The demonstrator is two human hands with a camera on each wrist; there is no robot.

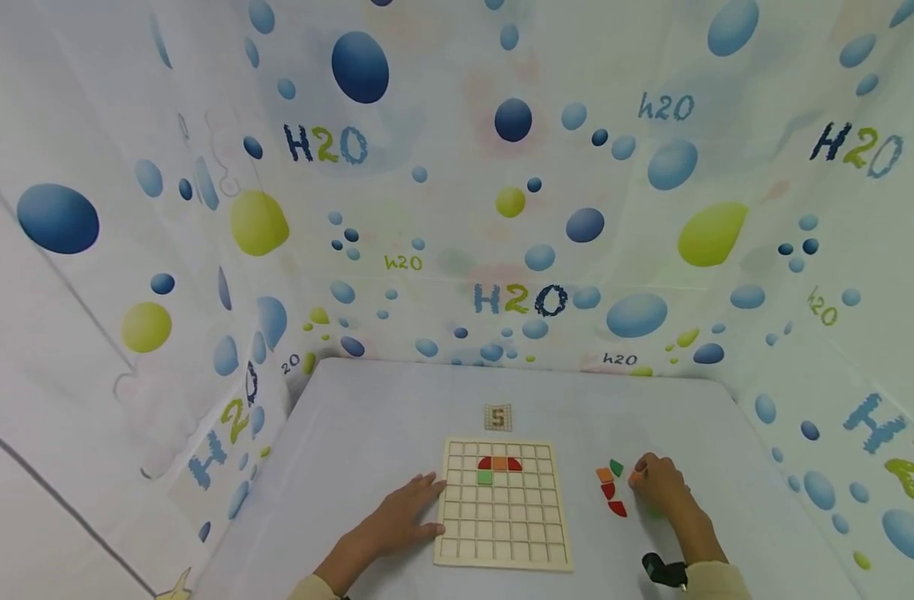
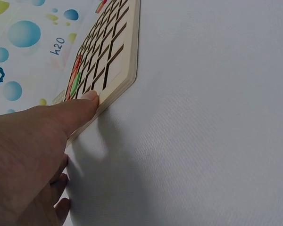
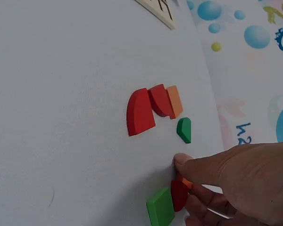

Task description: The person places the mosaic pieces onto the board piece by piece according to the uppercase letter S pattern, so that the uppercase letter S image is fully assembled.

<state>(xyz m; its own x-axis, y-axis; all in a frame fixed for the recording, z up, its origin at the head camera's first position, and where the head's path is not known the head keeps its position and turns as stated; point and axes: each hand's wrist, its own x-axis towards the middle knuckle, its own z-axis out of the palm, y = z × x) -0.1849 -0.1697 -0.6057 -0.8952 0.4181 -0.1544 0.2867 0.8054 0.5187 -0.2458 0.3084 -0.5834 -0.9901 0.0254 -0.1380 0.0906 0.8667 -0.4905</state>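
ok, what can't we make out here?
Right wrist: shape of orange piece, mostly hidden by right hand and red piece.
Right wrist: most of board, cut off by top edge.
Head: loose light green piece, mostly covered by right hand.
Head: character on card, 5 or S, too small.

Board, tiles, card on table

White curtain-like sheets, printed with rounded blue and yellow-green bubbles and coloured "H2O" lettering, are enclosing a flat, white, finely textured table at the back and both sides, forming a small screened booth. They are hiding the wider room, leaving its kind uncertain.
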